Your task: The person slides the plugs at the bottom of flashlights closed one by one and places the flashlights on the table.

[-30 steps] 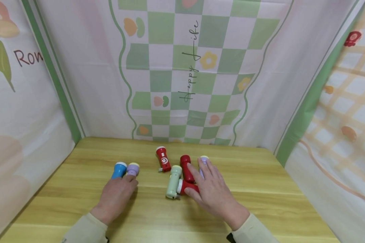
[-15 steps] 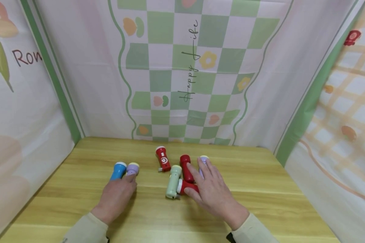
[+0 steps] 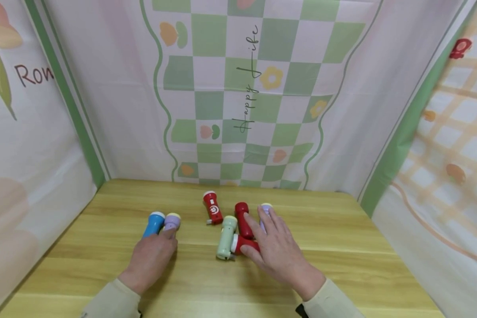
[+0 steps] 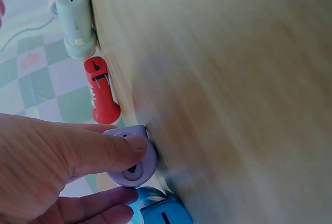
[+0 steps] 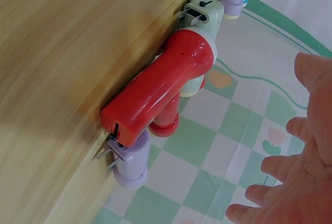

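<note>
With thumb and fingers, my left hand (image 3: 153,254) pinches a purple toy flashlight (image 3: 172,221) at the table's left; the thumb presses its rear end (image 4: 132,175) in the left wrist view. A blue flashlight (image 3: 154,223) lies right beside it, partly hidden by that hand. My right hand (image 3: 280,249) is spread over the right-hand group, fingers apart and gripping nothing. Beneath or near it lie a red flashlight (image 5: 161,86), a second red one (image 3: 243,221) and another purple one (image 5: 130,164). A pale green flashlight (image 3: 226,238) touches the nearer red one's white head.
Another red flashlight (image 3: 213,207) with a white print lies farther back, between the two hands. The wooden table (image 3: 322,212) ends at a checkered curtain (image 3: 210,106). Printed cloths hang on the left and right sides.
The left hand's fingers have shifted slightly on the purple flashlight, the forefinger now lying along its top. The right hand and the other flashlights stay where they were.
</note>
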`<state>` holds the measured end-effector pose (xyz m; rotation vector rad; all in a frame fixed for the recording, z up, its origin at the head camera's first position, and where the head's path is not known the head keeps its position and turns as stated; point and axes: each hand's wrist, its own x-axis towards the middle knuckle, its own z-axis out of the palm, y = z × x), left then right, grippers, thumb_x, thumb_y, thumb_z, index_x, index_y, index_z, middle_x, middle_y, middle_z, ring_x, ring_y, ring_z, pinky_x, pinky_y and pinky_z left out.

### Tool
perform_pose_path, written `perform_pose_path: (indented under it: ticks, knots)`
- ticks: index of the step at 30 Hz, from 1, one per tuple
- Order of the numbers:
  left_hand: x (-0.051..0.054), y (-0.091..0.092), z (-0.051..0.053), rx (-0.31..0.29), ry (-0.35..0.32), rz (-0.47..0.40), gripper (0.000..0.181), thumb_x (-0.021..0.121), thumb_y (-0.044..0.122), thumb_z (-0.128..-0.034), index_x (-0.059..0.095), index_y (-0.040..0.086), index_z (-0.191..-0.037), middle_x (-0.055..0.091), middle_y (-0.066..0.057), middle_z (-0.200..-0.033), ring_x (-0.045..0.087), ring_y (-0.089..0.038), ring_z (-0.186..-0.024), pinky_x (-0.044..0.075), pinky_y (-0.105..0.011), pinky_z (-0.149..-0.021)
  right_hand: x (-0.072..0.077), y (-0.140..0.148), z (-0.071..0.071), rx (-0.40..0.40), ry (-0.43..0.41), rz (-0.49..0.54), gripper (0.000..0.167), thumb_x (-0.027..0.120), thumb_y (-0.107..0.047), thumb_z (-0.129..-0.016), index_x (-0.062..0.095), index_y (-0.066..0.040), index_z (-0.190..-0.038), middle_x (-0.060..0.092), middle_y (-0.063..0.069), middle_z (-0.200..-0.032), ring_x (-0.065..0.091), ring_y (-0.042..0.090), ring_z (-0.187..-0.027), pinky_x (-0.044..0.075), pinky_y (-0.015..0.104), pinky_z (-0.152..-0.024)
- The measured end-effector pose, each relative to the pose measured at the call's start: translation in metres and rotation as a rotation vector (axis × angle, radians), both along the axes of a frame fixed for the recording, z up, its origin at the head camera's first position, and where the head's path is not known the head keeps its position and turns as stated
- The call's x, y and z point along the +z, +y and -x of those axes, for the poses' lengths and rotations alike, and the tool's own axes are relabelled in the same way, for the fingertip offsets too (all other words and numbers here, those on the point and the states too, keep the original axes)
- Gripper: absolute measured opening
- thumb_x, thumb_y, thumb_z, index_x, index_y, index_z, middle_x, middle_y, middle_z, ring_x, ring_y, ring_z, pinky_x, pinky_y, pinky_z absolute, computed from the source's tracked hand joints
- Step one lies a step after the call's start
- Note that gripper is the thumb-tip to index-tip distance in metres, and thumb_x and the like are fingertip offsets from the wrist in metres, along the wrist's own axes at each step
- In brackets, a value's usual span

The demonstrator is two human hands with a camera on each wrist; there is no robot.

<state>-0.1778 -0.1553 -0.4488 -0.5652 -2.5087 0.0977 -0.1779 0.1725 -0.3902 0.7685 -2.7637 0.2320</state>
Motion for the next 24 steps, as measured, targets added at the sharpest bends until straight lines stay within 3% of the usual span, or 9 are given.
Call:
perform_pose_path:
  ticks: [11, 17, 21, 24]
  knots:
    - [0.007, 0.002, 0.0, -0.03, 0.008, -0.015, 0.03, 0.083, -0.01, -0.0704, 0.064, 0.013, -0.07, 0.067, 0.0, -0.091, 0.045, -0.016, -0.049, 0.039, -0.032, -0.038, 0.001, 0.001, 0.0, 0.0, 0.0, -0.005, 0.076, 0.056, -0.057, -0.103, 0.033, -0.019, -0.164, 0.025, 0.022, -0.17, 0.02, 0.046, -0.157, 0.028, 0.065, -0.122]
    - [0.016, 0.007, 0.004, -0.04, -0.062, 0.004, 0.024, 0.084, -0.005, -0.0761, 0.069, 0.013, -0.079, 0.072, -0.004, -0.092, 0.053, -0.015, -0.055, 0.046, -0.032, -0.045, 0.001, 0.001, 0.0, -0.003, -0.005, 0.005, 0.075, 0.059, -0.054, -0.102, 0.033, -0.019, -0.164, 0.024, 0.022, -0.17, 0.019, 0.046, -0.157, 0.027, 0.066, -0.122]
    - [0.023, 0.011, 0.009, -0.072, -0.059, -0.001, 0.026, 0.082, -0.009, -0.0758, 0.07, 0.012, -0.086, 0.071, -0.004, -0.092, 0.062, -0.019, -0.065, 0.054, -0.036, -0.055, 0.001, 0.001, -0.001, -0.004, 0.0, 0.012, 0.075, 0.061, -0.052, -0.102, 0.035, -0.018, -0.163, 0.025, 0.023, -0.169, 0.02, 0.047, -0.157, 0.027, 0.066, -0.122]
    - [0.027, 0.015, 0.012, -0.096, -0.07, -0.022, 0.03, 0.079, -0.011, -0.0788, 0.073, 0.01, -0.1, 0.074, -0.007, -0.101, 0.07, -0.026, -0.083, 0.06, -0.041, -0.067, 0.0, 0.002, -0.001, -0.006, 0.0, 0.013, 0.075, 0.061, -0.052, -0.102, 0.035, -0.018, -0.163, 0.025, 0.023, -0.169, 0.02, 0.047, -0.157, 0.028, 0.066, -0.122]
